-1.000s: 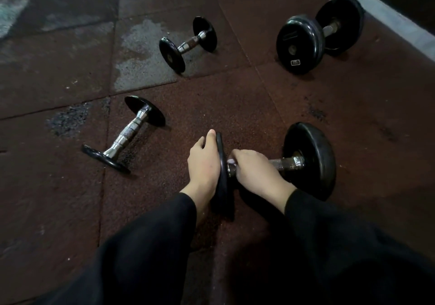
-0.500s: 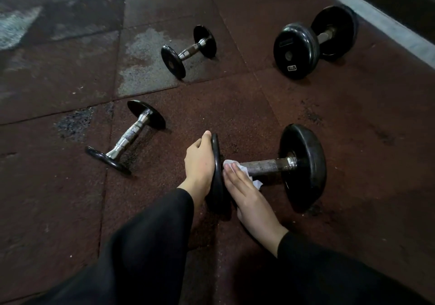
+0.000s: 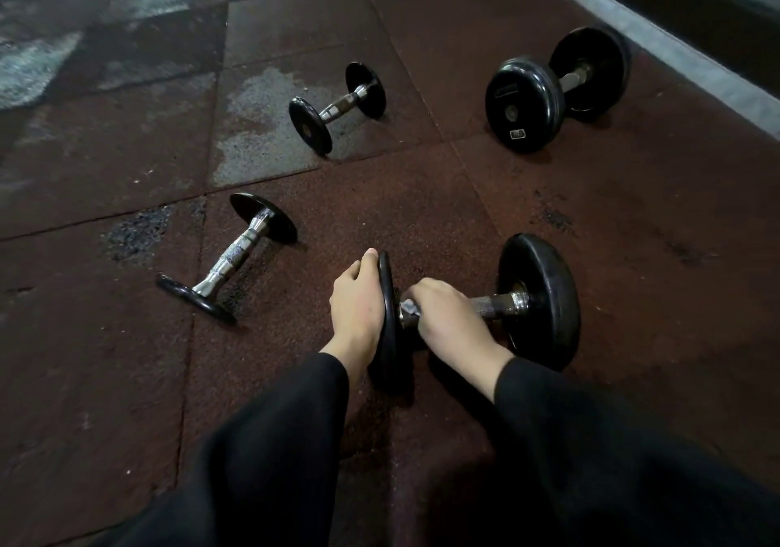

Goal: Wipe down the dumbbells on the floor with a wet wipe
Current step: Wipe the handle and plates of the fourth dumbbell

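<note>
Four dumbbells (image 3: 536,301) visible, perhaps more; two hands (image 3: 443,314) on one.

- Nearest dumbbell (image 3: 536,299) lying on the red-brown rubber floor (image 3: 633,251), handle running left to right.
- Left hand (image 3: 356,306) resting flat against the outer face of its left plate.
- Right hand (image 3: 447,314) curled over the handle beside that plate, pinching a wet wipe (image 3: 408,306) against the bar.
- Two small chrome-handled dumbbells (image 3: 228,257) (image 3: 337,107) lying toward the left.
- Large black dumbbell (image 3: 557,86) near the far right edge.
</note>
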A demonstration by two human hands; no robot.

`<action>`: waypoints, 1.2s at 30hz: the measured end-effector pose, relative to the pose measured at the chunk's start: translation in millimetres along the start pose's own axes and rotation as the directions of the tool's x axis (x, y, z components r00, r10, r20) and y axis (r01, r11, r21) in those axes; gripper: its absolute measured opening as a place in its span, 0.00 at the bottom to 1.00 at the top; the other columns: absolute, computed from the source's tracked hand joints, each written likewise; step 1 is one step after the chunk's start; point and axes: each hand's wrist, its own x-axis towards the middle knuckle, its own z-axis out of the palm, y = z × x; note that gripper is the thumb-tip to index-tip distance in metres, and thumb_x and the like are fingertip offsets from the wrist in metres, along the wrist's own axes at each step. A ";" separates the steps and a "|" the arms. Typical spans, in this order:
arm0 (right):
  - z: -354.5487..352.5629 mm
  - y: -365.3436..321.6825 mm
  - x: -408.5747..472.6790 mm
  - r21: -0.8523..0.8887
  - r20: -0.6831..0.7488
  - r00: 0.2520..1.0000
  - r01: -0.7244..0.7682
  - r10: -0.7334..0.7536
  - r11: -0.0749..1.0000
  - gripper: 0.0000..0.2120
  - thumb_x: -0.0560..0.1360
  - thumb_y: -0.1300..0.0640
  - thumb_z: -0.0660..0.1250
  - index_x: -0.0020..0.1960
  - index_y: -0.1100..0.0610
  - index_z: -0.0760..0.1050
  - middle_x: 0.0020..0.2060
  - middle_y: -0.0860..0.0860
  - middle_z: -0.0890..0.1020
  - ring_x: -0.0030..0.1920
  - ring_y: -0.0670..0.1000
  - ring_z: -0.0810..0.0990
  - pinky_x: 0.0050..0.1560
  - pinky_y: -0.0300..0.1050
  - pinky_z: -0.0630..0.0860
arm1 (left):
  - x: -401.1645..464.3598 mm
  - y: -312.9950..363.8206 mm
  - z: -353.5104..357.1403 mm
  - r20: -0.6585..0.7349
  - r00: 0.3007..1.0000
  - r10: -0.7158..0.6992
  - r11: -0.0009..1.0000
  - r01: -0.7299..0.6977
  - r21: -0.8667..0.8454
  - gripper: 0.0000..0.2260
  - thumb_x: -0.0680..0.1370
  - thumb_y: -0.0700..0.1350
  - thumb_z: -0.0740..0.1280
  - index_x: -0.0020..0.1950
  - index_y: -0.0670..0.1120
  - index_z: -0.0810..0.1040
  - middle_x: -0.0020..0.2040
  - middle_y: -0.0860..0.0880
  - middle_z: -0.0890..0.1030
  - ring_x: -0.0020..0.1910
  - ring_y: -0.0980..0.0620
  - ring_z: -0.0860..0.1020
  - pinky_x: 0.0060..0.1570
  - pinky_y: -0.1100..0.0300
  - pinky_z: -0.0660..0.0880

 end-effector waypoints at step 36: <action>22.8 39.8 -59.3 -0.142 -0.333 0.938 0.051 -0.097 0.988 0.21 0.70 0.70 0.56 0.62 0.66 0.73 0.59 0.59 0.79 0.63 0.55 0.72 0.64 0.42 0.70 | 2.1 6.9 0.3 -0.016 1.000 -0.009 1.000 0.009 0.000 0.24 0.77 0.58 0.58 0.64 0.43 0.76 0.62 0.44 0.78 0.61 0.44 0.75 0.66 0.48 0.68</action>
